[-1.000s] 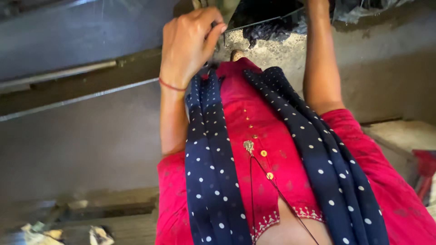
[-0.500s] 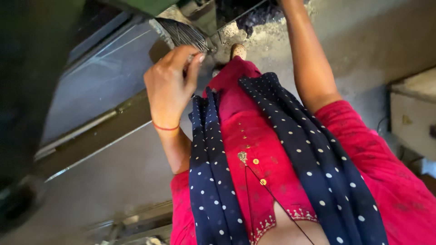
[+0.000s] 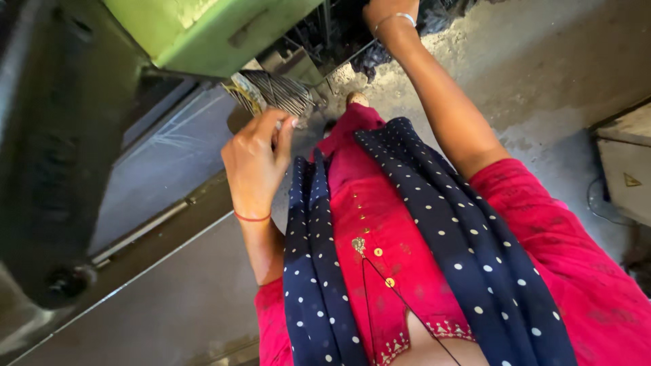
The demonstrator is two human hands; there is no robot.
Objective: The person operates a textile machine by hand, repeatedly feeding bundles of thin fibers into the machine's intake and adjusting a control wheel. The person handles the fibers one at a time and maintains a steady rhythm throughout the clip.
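Bundle of thin dark wires [image 3: 274, 91], lying just below the green machine housing [image 3: 203, 27]; left hand [image 3: 256, 159] beneath it, fingertips pinched together; right hand [image 3: 386, 8] beside the housing, grip indeterminate; grey floor [image 3: 542, 74] below.

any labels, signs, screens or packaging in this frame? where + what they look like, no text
One only: a small yellow triangular warning sticker on the pale box at the right edge, beside the person's right sleeve.
No screens or packages show.
The green machine housing at the top shows no label.
The left hand pinches something small, too small to tell, below a ribbed metal part.
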